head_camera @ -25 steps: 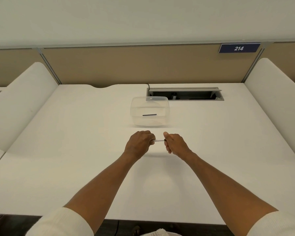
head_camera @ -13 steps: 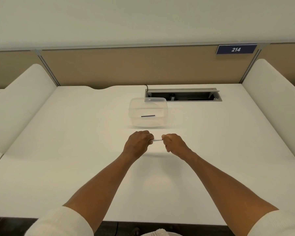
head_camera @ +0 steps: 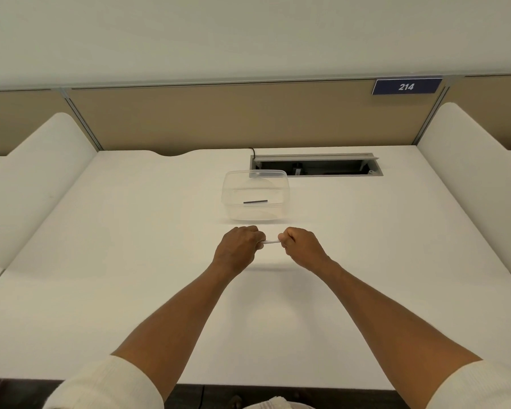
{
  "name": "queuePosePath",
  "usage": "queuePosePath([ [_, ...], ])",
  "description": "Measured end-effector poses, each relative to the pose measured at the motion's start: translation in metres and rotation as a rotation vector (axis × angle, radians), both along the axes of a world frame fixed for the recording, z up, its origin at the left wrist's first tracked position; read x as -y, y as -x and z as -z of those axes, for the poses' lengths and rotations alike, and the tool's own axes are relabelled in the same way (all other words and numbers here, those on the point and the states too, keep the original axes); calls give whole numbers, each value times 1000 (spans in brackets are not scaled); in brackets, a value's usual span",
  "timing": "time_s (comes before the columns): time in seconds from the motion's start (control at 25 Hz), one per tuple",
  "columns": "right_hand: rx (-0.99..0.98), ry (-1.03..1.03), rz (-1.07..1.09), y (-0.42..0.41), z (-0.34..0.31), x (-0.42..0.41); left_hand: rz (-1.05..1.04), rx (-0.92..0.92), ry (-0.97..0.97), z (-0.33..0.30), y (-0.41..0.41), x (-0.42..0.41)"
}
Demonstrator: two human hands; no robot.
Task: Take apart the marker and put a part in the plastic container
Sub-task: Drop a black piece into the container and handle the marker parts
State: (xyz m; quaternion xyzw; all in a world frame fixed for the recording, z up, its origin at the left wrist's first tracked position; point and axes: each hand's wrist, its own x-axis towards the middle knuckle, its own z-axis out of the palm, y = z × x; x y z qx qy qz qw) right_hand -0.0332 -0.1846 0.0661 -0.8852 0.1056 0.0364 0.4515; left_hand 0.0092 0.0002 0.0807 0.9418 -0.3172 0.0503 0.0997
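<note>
A thin white marker [head_camera: 271, 241] lies level between my two hands, just above the white desk. My left hand [head_camera: 239, 247] grips its left end and my right hand [head_camera: 301, 245] grips its right end, so only a short middle stretch shows. A clear plastic container [head_camera: 227, 199] stands open on the desk just beyond my hands. A slim dark marker part [head_camera: 255, 201] lies on its bottom.
An open cable tray [head_camera: 316, 166] with a grey frame is sunk into the desk behind the container. White curved side dividers [head_camera: 33, 184] flank the desk left and right. A tan partition with a blue "214" sign [head_camera: 406, 86] closes the back.
Both hands hold the marker in nearly the same place. The visible gap of marker between them stays about the same.
</note>
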Motion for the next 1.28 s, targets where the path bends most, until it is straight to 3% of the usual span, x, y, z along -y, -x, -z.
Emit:
queuePosePath([
  [0.12, -58, 60, 5, -1, -3, -5, 5, 3, 9, -1, 0, 1],
  [0.32, -190, -216, 102, 0, -5, -10, 22, 21, 3, -3, 1, -1],
  [0.6, 31, -114, -40, 7, 5, 1, 13, 7, -31, -1, 1, -7],
  [0.92, 67, 123, -29, 6, 9, 0, 56, 1, -26, 0, 0, 1],
  [1.08, -34, 26, -35, 6, 13, -2, 95, 48, -48, 2, -2, -1],
  [1.28, -3, -7, -115, 5, 13, -1, 145, 100, -50, 6, -7, 2],
])
